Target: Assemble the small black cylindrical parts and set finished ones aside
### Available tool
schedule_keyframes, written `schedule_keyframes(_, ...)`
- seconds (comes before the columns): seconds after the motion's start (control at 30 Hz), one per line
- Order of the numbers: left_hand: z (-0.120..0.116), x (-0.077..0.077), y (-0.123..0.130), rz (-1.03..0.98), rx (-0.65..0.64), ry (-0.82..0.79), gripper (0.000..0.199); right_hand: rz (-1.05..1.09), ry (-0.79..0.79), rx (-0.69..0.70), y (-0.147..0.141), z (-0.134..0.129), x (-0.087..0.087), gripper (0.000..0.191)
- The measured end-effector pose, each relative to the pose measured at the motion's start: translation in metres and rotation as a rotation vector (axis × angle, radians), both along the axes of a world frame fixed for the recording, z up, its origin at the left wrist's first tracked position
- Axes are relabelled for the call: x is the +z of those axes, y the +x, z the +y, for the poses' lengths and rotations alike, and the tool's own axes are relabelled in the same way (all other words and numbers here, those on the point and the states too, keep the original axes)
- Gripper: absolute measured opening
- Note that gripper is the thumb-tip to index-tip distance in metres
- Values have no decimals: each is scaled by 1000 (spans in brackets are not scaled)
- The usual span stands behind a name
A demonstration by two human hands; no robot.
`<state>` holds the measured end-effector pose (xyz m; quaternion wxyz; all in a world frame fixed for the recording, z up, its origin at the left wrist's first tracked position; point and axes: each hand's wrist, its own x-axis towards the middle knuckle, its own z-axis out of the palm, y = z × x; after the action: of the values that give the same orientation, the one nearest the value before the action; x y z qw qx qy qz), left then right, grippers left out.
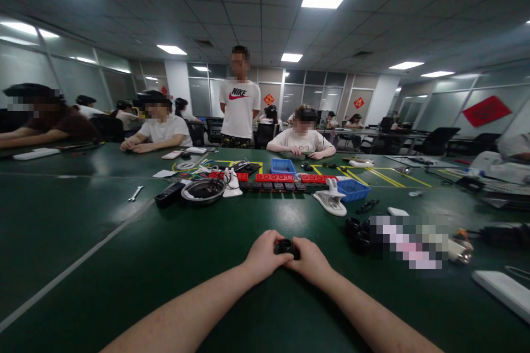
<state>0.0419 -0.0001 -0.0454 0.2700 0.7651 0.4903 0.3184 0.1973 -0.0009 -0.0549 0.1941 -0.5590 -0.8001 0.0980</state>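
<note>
Both my hands meet over the green tabletop [199, 265], near the middle of the view. Between them is a small black round part [286, 245] with a ring-like top; its exact kind does not show. My left hand [267, 253] closes on it from the left, thumb toward me. From the right, my right hand [308, 258] grips the same part, its thumb close to the left one. My fingers hide most of its sides. To the right lie several similar black round parts [358, 234], apart from my hands.
Farther forward are a round metal-rimmed dish [202, 192], white clips [330, 198], red strips [273, 177] and blue trays [353, 190]. A wrench [136, 193] lies left. A white box-like object [503, 289] sits at right. Co-workers sit across the table; one person [240, 102] stands.
</note>
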Motion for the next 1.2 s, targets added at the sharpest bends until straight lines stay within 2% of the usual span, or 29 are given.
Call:
schedule_keyframes(0.13,3,0,-3,-15,-51,-10,31,-54,36,-5,-3,-6,5,33)
schedule_keyframes(0.3,6,3,-9,-7,-155,-4,31,137,-13,195,6,-6,9,45)
schedule_keyframes(0.4,6,4,-11,-2,-186,8,31,208,-84,300,12,-3,10,37)
schedule_keyframes(0.53,7,2,-12,1,-208,8,33,301,-209,353,17,1,11,24)
schedule_keyframes(0.67,7,3,-12,-2,-221,12,33,350,-269,350,18,2,13,22)
schedule_keyframes(0.93,4,8,-12,8,-220,-1,31,346,-248,341,16,5,8,15)
schedule_keyframes(1.1,3,3,-8,-3,-171,-14,31,292,-229,235,15,5,5,19)
schedule_keyframes(1.2,1,-2,-2,-12,-86,-9,31,167,-131,118,9,3,1,26)
